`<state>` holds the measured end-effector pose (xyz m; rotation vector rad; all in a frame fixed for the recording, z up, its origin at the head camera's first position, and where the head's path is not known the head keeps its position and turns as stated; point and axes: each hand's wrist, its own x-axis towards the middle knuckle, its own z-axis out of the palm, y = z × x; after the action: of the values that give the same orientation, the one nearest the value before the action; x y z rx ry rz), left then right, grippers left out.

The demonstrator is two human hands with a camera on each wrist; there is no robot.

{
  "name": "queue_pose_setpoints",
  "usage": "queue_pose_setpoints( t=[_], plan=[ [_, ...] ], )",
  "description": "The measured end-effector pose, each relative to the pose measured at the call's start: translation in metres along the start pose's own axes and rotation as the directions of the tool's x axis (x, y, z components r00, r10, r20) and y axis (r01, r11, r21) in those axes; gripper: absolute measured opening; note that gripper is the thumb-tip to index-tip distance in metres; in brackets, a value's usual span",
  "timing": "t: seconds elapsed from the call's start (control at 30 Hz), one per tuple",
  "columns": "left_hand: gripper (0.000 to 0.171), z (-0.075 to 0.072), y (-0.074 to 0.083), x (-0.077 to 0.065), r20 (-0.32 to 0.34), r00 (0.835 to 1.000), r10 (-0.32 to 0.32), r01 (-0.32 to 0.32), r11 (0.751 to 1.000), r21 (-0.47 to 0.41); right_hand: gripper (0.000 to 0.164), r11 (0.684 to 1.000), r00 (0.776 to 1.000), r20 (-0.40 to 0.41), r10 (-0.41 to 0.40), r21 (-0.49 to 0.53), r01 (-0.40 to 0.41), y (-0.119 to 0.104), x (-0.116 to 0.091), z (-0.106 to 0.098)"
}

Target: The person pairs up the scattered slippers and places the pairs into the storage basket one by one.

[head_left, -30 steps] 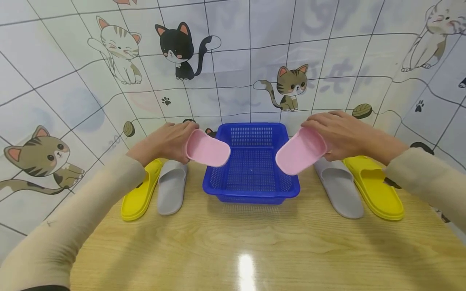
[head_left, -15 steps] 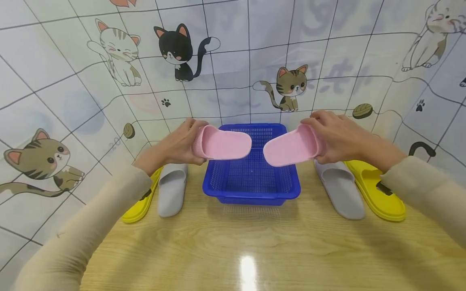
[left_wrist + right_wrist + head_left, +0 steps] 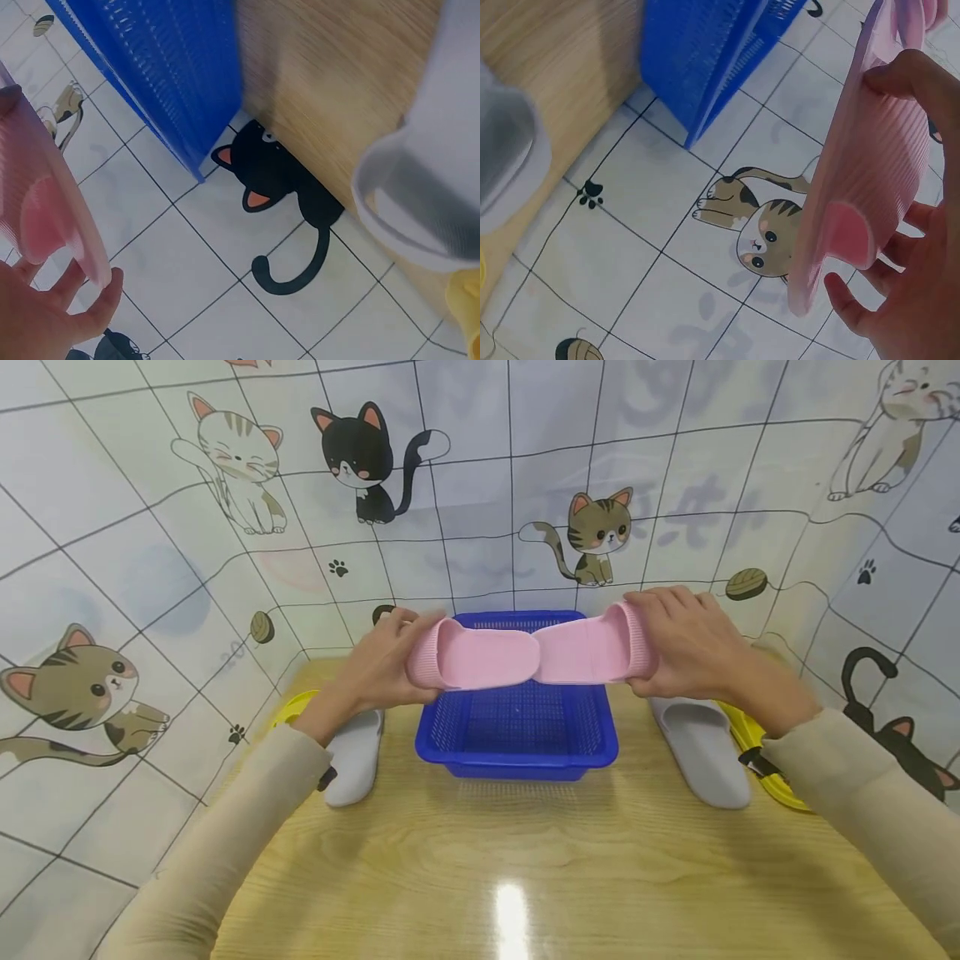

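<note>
Held slippers [image 3: 491, 658] lie above the basket [image 3: 517, 760] (wall [image 3: 480, 543] behind), other slippers [image 3: 708, 760] either side.

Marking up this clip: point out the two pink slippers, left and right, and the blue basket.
Left pink slipper [image 3: 489, 658]: head view, on its insole.
Right pink slipper [image 3: 574, 653]: head view, on its insole.
Blue basket [image 3: 516, 761]: head view, on its near rim.
</note>
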<state>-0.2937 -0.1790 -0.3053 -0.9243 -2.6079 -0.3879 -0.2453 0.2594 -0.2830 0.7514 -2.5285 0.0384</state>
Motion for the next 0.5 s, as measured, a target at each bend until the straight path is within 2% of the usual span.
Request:
queue_pose_setpoints(
  t=[0.17,0.37,0.5],
  plan=[
    [0.106,0.006,0.009,-0.006,-0.054,0.999,-0.001,0.003,0.999,0.046,0.099,0.998,0.997,-0.057,0.044,0.043,-0.042,-0.005,-0.005,0.004],
    [0.098,0.013,0.020,-0.013,-0.136,0.991,-0.018,0.024,0.999,0.041,0.097,0.993,0.991,-0.129,0.046,0.112,-0.031,-0.010,-0.014,0.010],
    [0.097,0.016,0.026,-0.017,-0.154,0.988,-0.034,0.040,0.999,0.037,0.096,0.992,0.986,-0.158,0.047,0.125,-0.028,-0.015,-0.019,0.014]
  ],
)
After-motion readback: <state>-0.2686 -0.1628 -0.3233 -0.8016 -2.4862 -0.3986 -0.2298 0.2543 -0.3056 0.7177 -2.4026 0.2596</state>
